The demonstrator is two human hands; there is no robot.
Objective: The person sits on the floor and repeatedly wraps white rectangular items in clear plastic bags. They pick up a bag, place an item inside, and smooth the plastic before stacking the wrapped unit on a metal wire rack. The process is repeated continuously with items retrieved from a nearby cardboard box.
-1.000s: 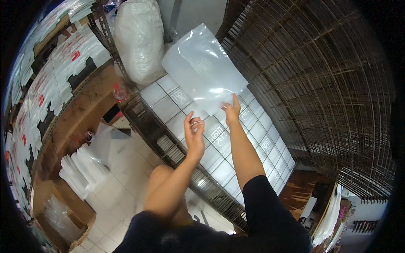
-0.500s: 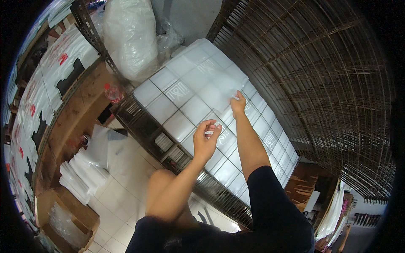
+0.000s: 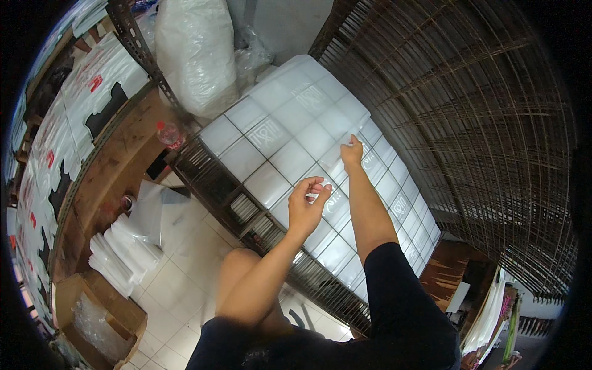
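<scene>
A frosted, translucent plastic sheet (image 3: 316,139) with pale printed marks lies over a wire-grid rack (image 3: 216,188) in front of me. Dark grid lines show through it. My right hand (image 3: 352,154) pinches its near edge on the right, thumb against fingers. Lower and to the left, my left hand (image 3: 306,206) is curled at the same edge, its thumb and fingertips closed on the plastic. More printed sheets (image 3: 399,206) cover the grid on my right, under and beside my right forearm. How many layers lie there, I cannot tell.
Many wire racks (image 3: 456,105) stand tilted up on the right. Behind the sheets is a large plastic-wrapped bundle (image 3: 196,55). On the left are a brown shelf (image 3: 92,166), a red-capped bottle (image 3: 169,134), stacked clear plastic (image 3: 126,253) and an open cardboard box (image 3: 132,314).
Both hands stay at the sheet's near edge with little movement. The far part of the plastic now lies flatter, with the grid showing more clearly through it. The whole view has shifted slightly.
</scene>
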